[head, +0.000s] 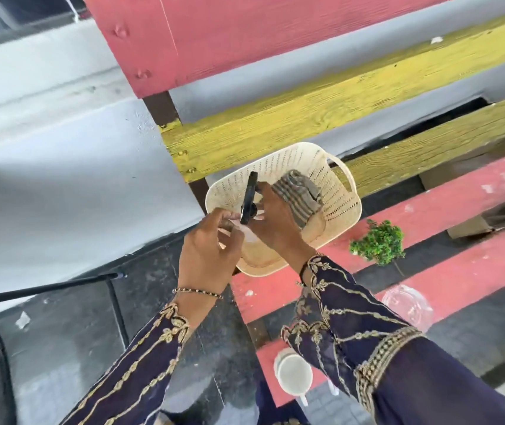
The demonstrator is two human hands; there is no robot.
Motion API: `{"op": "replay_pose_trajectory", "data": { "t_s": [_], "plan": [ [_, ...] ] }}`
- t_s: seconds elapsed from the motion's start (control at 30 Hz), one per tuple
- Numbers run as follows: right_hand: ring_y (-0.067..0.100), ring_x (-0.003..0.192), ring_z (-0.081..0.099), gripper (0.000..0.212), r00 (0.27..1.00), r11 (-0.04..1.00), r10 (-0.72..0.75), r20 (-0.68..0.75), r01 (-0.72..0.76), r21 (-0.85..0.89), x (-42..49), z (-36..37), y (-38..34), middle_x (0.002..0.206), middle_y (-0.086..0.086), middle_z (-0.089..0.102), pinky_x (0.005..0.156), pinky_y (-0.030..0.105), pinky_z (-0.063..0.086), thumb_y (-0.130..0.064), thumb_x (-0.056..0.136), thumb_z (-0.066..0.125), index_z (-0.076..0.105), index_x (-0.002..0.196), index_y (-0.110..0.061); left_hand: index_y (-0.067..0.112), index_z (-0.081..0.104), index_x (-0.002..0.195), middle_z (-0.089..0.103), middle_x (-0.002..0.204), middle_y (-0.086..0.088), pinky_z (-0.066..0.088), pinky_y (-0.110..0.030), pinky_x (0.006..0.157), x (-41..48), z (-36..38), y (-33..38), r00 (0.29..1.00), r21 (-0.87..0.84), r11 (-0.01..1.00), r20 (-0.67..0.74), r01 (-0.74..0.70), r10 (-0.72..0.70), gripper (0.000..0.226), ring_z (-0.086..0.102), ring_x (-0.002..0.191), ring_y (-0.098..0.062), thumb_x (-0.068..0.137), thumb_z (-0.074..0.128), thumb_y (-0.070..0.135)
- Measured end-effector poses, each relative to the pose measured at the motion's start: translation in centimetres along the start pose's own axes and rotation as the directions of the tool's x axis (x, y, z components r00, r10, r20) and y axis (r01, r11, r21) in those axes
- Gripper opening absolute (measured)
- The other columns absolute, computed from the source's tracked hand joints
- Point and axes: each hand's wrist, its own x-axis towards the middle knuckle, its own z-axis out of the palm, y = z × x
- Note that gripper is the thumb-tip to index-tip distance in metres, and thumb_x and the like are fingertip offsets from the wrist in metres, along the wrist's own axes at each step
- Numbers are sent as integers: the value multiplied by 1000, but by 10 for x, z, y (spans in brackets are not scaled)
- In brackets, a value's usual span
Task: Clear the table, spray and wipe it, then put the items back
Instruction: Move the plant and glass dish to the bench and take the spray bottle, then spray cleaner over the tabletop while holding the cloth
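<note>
A cream perforated basket (341, 197) sits at the left end of the slatted table (460, 200), which has red and yellow planks. Inside it lies a folded striped grey cloth (298, 191). My right hand (275, 225) holds a black phone (249, 196) upright over the basket's left side. Close beside it, my left hand (208, 250) pinches a small white piece, seemingly paper (245, 231), just under the phone. A white mug (294, 374) stands on the nearest red plank, below my right sleeve.
A small green plant sprig (378, 242) lies on a red plank right of the basket. A clear glass dish (407, 303) sits on the plank nearer me. A dark chair frame (51, 286) stands at the left on dark floor tiles. Wide gaps separate the planks.
</note>
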Motion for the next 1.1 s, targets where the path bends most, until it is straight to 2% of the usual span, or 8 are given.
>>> {"op": "replay_pose_trajectory", "data": {
  "t_s": [0.07,0.2,0.33,0.43,0.67,0.8,0.93,1.1],
  "plan": [
    [29,104,72,51,999,999,-41,-14,41,-25,4,-6,6,112,13,73,80,50,60,-10,80,82,54,122,-3,15,65,102,70,85,3,52,-22,66,5,3,-1,999,-42,999,10,33,-32,18,67,65,-9,86,59,12],
    [16,92,74,52,985,989,-130,-117,137,55,-10,-40,13,107,10,76,78,34,64,-24,83,85,59,120,3,8,62,106,70,96,-8,55,-28,70,14,20,5,999,-63,997,-1,54,-55,21,69,73,-19,86,56,3],
    [11,87,75,52,944,983,-173,-282,184,12,-26,-85,15,104,-1,76,75,29,65,-31,82,83,61,119,-1,4,51,122,57,118,-13,51,-38,90,30,60,9,972,-51,974,96,220,-215,35,61,102,-29,87,50,0],
    [9,84,74,51,933,984,-176,-314,171,-45,-29,-111,25,98,-6,74,72,26,63,-29,82,85,61,119,-5,1,40,132,45,135,-17,39,-37,100,52,99,5,854,55,885,237,463,-462,46,47,123,-32,89,55,13],
    [10,79,70,54,953,981,-193,-233,178,-82,-25,-132,54,95,2,78,66,-7,43,-30,83,83,61,123,-2,-2,24,140,46,139,-22,46,-39,100,93,163,-11,652,-35,661,206,750,-729,79,50,126,-36,84,70,29],
    [8,80,68,53,953,978,-204,-222,191,-80,-31,-138,57,92,0,77,67,-9,39,-28,83,83,61,123,-1,-4,44,132,58,128,-18,53,-38,93,102,167,-17,594,-139,577,177,805,-785,67,60,115,-34,78,75,21],
    [5,80,67,50,952,974,-225,-207,218,-55,-43,-148,47,88,-9,70,68,-9,38,-26,84,83,61,124,-6,8,68,106,71,102,-10,47,-29,69,97,143,1,741,-303,682,155,665,-654,34,64,85,-24,81,72,30],
    [5,86,72,53,948,962,-273,-165,271,-33,-64,-164,8,96,-11,75,76,0,48,-27,83,85,61,127,-11,31,55,93,65,83,9,42,-18,51,65,82,38,916,-346,853,52,391,-399,5,57,63,1,90,59,31]
  ]
}}
